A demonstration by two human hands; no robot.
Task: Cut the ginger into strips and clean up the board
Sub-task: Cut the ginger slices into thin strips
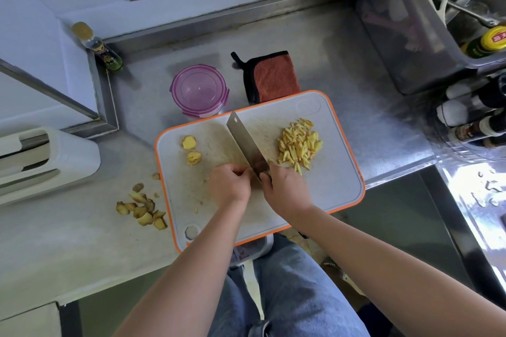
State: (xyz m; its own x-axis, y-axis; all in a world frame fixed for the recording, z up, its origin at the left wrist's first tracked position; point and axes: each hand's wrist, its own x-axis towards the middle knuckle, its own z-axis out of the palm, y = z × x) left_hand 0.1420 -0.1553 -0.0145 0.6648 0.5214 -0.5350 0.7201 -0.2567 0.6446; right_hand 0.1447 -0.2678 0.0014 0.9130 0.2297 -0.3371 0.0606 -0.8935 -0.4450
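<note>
At frame centre, on the orange-rimmed board (336, 172): right hand (287, 189) gripped the cleaver (243, 142) handle, blade pointing toward upper left. Left hand (230, 186) fingers curled beside the blade; could not tell what they held. Ginger strips (299, 145) piled right of blade; two ginger slices (189, 142) at board's left.

We see yellow strips (299, 145) at three o'clock on our white, orange-edged board (328, 186); purple tub (199, 89) and rust-and-black cloth (275, 76) at twelve.
</note>
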